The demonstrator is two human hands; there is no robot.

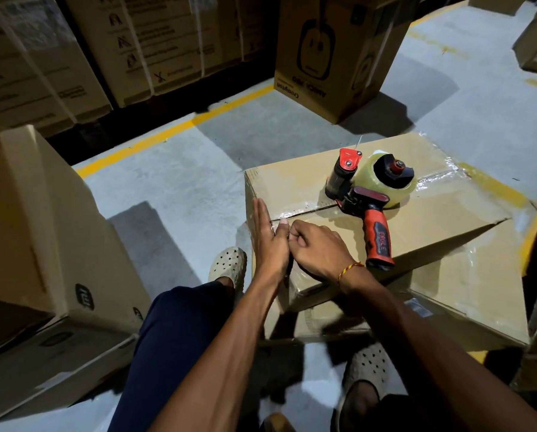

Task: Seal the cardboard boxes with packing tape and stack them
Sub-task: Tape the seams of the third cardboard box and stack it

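1. The left hand [268,241] is laid flat, fingers straight, against the near end of the cardboard box [423,232], just where the top seam meets the edge; nothing is gripped by it.
2. The right hand [318,249] is curled into a loose fist touching the left thumb. Whether a tape end is pinched inside it cannot be told.
3. A strip of clear tape [304,207] is seen along the seam, running away from the two hands toward the far end, so the top is judged to be sealed or nearly so. The tape end under the hands seems to be at the pressing-down step.
4. The tape dispenser [370,194] is lying on the box top beyond the right hand, untouched, its handle pointing back toward the right wrist.
5. A second box [448,307] is lying below and behind the right forearm; its state of sealing is not clear. Stacking is judged to be not yet done.
6. Beyond the fingertips the box edge drops to bare concrete floor [173,188], with open room there.
7. Left of the left forearm, a stack of cartons [42,244] stands close, so room on that side is tight.
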